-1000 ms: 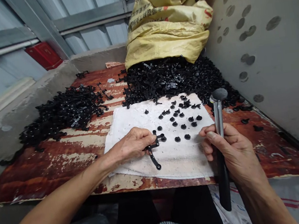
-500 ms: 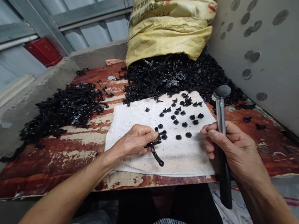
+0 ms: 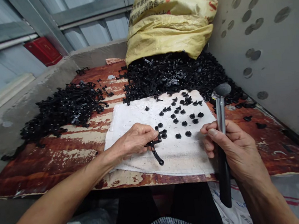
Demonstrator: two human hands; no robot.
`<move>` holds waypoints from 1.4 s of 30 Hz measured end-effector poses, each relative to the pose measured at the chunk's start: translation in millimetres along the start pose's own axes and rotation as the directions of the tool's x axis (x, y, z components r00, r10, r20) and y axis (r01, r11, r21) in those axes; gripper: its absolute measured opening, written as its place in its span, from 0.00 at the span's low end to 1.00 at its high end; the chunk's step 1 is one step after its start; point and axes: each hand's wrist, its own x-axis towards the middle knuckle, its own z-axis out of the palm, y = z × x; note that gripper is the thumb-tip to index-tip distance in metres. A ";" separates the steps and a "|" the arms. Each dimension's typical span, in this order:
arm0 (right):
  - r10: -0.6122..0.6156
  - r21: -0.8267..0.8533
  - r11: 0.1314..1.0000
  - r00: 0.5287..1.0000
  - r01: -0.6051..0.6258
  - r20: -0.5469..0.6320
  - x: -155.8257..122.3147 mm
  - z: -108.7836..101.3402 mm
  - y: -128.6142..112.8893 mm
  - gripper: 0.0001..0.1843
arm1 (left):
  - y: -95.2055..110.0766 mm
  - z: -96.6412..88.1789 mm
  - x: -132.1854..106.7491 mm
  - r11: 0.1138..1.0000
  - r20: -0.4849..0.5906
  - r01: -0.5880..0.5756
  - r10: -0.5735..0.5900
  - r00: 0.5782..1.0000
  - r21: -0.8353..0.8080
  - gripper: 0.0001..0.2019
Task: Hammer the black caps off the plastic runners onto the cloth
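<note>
We are pinching a black plastic cross-shaped bracket [image 3: 156, 150] between the thumb and fingertips of our left hand [image 3: 134, 142], pressing it down on the white cloth [image 3: 136, 117]. Its long arm is sticking out just below our fingertips, toward us. Our right hand [image 3: 232, 149] is clenching around a hammer with a silvery metal shaft and black grip [image 3: 220, 111], holding it upright with its round head well above our knuckles. Small black round plastic caps [image 3: 184, 123] are lying scattered on the cloth, between and beyond both sets of fingers. Farther past our fingertips, heaps of black plastic parts [image 3: 65, 109] are resting on the worn red-brown wooden board [image 3: 70, 153], the far one lying under a yellow woven sack [image 3: 169, 27].
</note>
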 end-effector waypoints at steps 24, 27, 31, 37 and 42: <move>-0.029 -0.012 1.000 1.000 0.029 0.007 0.6 0.2 -0.2 0.08 | 9.4 -4.8 4.9 0.999 0.035 0.034 -0.034 0.999 0.004 0.14; -0.028 -0.028 0.999 1.000 0.029 0.008 0.2 0.5 -1.4 0.09 | 6.1 -9.0 7.1 0.999 0.051 0.032 -0.033 0.998 0.016 0.14; -0.015 -0.037 0.999 1.000 0.015 0.006 0.1 -0.4 -1.3 0.08 | 6.0 -13.0 8.3 0.998 0.064 0.035 -0.038 0.997 0.044 0.15; -0.014 -0.032 0.999 1.000 0.014 -0.001 0.7 -0.7 0.4 0.07 | 11.1 -12.8 8.1 0.997 0.077 0.057 -0.061 0.995 0.055 0.14; 0.001 -0.028 1.000 1.000 -0.001 0.006 0.0 0.0 -0.5 0.07 | 8.5 -13.5 9.8 0.999 0.103 0.034 -0.037 0.994 0.038 0.13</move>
